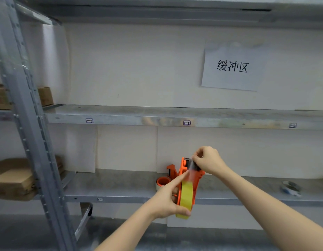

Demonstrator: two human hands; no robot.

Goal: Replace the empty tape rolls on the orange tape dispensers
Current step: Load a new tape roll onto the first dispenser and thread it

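I hold an orange tape dispenser point(197, 178) upright in front of the lower shelf. A yellow tape roll point(186, 196) sits on it. My left hand point(168, 198) grips the roll and dispenser from the left, thumb under the roll, index finger stretched up along the tape. My right hand point(207, 160) pinches the clear tape end at the dispenser's top, by the cutter. Behind, a second orange tape dispenser point(172, 171) stands on the shelf, with an orange hub point(162, 182) in a whitish ring next to it.
A metal shelving rack with a grey upright point(30, 133) at the left. The lower shelf point(111, 185) holds a crumpled blue-white object point(291, 188) at right. Cardboard boxes point(12, 180) sit at far left. A paper sign point(232, 68) hangs on the wall above the middle shelf point(139, 115).
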